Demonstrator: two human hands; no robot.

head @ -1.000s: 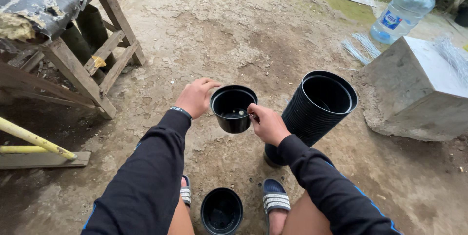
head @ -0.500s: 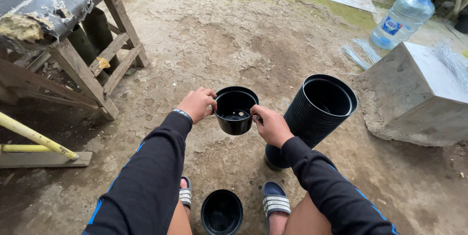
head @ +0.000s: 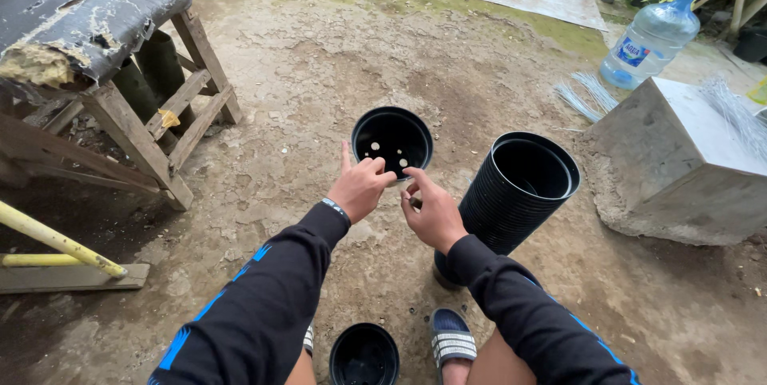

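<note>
A small black plastic pot (head: 391, 139) is held up in front of me, tipped so that its mouth faces me and the drain holes in its bottom show. My left hand (head: 359, 187) grips its lower rim from the left. My right hand (head: 433, 211) pinches the same rim from the right, fingers closed. Just right of my right hand a tall stack of nested black pots (head: 515, 193) leans on the dirt. Another single black pot (head: 364, 355) stands on the ground between my feet.
A worn wooden bench (head: 120, 113) with a torn black top stands at left, with a yellow pole (head: 56, 241) below it. A grey concrete block (head: 679, 161) sits at right, a big blue water bottle (head: 651, 37) behind it. My sandal (head: 453, 337) rests below.
The pot has been tipped from upright so its inside faces me, and both hands have shifted from its sides to its lower rim.
</note>
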